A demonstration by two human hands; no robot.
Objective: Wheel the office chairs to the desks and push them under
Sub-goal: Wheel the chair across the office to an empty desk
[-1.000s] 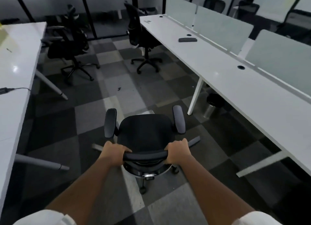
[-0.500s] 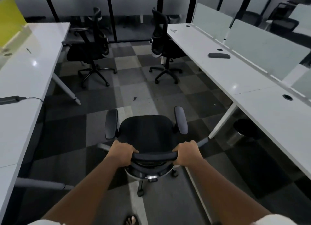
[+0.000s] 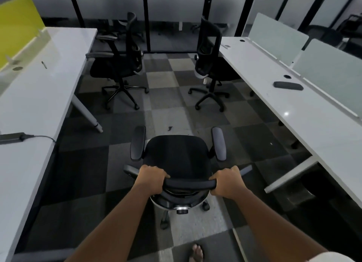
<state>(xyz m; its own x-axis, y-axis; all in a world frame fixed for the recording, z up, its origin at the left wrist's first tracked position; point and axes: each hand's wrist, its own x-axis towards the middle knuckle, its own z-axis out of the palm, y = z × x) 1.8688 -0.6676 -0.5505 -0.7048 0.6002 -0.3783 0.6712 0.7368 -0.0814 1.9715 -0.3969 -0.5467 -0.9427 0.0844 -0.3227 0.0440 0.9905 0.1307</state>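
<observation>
A black office chair (image 3: 177,156) with grey armrests stands in the aisle right in front of me, seat facing away. My left hand (image 3: 151,178) grips the left end of its backrest top bar, and my right hand (image 3: 227,181) grips the right end. The left white desk (image 3: 39,97) runs along one side of the aisle, the long right white desk (image 3: 290,113) along the other. Two more black chairs stand farther down: one (image 3: 119,66) by the left desk, one (image 3: 209,64) partly under the right desk's far end.
Checkered grey carpet (image 3: 168,113) fills the aisle ahead. A cabled adapter (image 3: 11,137) lies on the left desk, a dark wrist rest (image 3: 288,85) on the right. Frosted dividers (image 3: 331,66) and a yellow-green one (image 3: 17,23) top the desks. Desk legs (image 3: 290,176) jut inward. My sandalled foot (image 3: 196,253) shows below.
My view has swung left and the chair has rolled along the aisle; the two far chairs now lie straight ahead. Both hands keep their grip on the backrest.
</observation>
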